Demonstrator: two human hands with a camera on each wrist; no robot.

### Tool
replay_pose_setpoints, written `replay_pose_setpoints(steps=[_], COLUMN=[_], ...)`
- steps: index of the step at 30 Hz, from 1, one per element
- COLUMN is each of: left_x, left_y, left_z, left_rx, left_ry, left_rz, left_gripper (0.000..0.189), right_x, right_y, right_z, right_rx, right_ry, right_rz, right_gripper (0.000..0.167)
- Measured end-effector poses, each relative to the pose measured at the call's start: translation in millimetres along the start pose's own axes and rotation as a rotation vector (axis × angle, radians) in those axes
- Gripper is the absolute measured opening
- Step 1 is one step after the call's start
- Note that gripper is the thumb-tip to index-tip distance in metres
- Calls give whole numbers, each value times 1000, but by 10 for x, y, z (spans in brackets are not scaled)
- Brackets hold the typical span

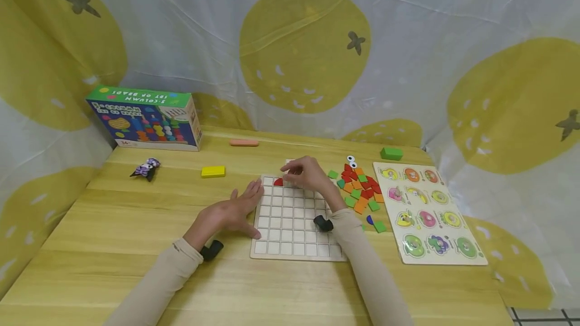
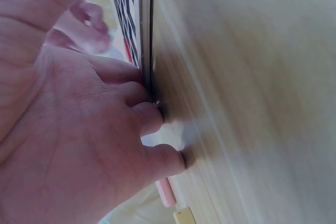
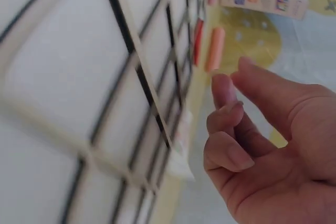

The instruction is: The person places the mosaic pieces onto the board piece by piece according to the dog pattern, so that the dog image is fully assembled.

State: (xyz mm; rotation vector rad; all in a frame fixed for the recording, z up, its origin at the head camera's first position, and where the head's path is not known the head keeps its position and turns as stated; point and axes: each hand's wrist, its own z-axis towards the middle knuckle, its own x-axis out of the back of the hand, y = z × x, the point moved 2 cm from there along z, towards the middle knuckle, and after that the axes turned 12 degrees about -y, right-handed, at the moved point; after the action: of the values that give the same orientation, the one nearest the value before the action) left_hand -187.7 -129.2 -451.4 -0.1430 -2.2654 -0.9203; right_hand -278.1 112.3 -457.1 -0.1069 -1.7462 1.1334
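Note:
A pale wooden grid board [image 1: 274,235] lies on the table, with a red half-round piece [image 1: 278,181] in its far left part. My left hand [image 1: 233,213] rests at the board's left edge, fingers stretched out; the left wrist view has its fingertips [image 2: 176,161] on the tabletop beside that edge. Above the board's far side hovers my right hand [image 1: 305,172], near the red piece. Its fingers are loosely bent and, in the right wrist view, the thumb [image 3: 262,85] and index finger come close together. I see nothing held between them.
Red, orange and green pieces [image 1: 361,205] lie heaped right of the board, beside a fruit puzzle board [image 1: 401,235]. A green block [image 1: 391,153], yellow block [image 1: 213,171], orange stick [image 1: 244,142], small purple-and-black figure [image 1: 147,169] and toy box [image 1: 145,122] stand around the back and left.

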Motion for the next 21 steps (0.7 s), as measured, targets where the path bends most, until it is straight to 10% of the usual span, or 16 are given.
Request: replay_pose_setpoints(steps=[12,21], left_x=[-6,-2], left_y=[22,9], left_z=[9,11], left_rx=[7,4], left_ry=[-8,-12], left_rz=[-11,-23], left_gripper=[122,124], right_x=[883,1105], right_y=[587,1154], right_z=[-1031,-1278], right_rx=[-122,-237], right_ry=[214,220], right_rz=[40,4], right_gripper=[27,24])
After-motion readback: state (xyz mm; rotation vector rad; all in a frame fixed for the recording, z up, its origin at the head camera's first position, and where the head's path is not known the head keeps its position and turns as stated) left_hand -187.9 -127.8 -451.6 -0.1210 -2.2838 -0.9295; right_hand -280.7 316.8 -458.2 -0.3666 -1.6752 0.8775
